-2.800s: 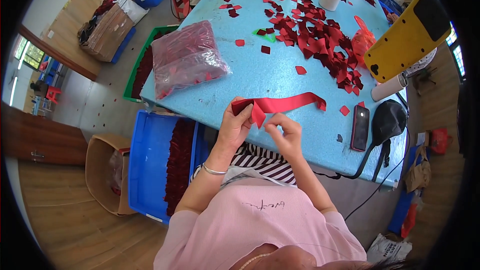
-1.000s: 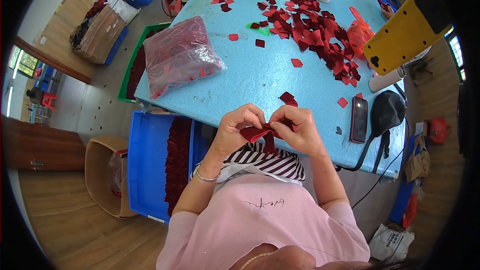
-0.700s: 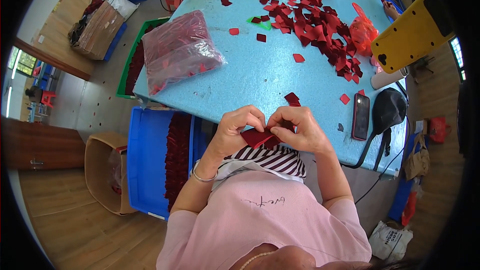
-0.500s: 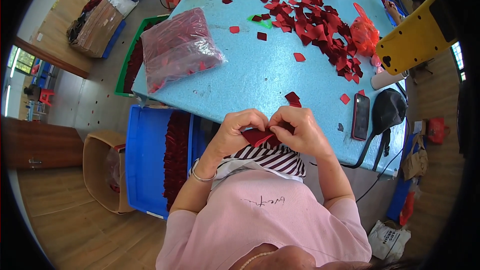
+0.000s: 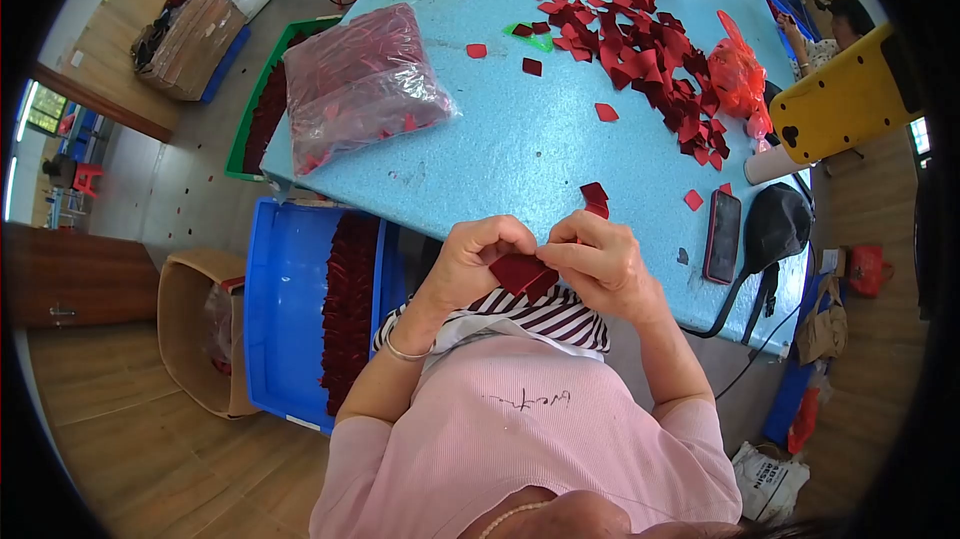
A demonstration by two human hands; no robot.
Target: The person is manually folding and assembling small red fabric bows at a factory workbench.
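My left hand (image 5: 482,257) grips a few dark red fabric squares (image 5: 518,274) between thumb and fingers at the table's near edge. Close against it, my right hand (image 5: 597,261) is closed in a pinch at the squares' upper right edge. The pinching fingertips cover the exact point of contact. On the blue table (image 5: 480,164), just beyond my right hand, lie more red squares (image 5: 595,199). A large loose spread of red squares (image 5: 640,49) covers the far right part of the table.
A clear bag of red pieces (image 5: 360,84) lies at left. A phone (image 5: 722,237), black cap (image 5: 780,224), orange-red plastic bag (image 5: 735,77) and yellow device (image 5: 845,99) are at right. A blue crate (image 5: 290,309) holds rows of red pieces. Another person (image 5: 845,24) sits far right.
My right hand has turned slightly, its fingers straighter at the squares' edge. The squares in my left hand now hang lower and show more of their faces. The view has shifted a little.
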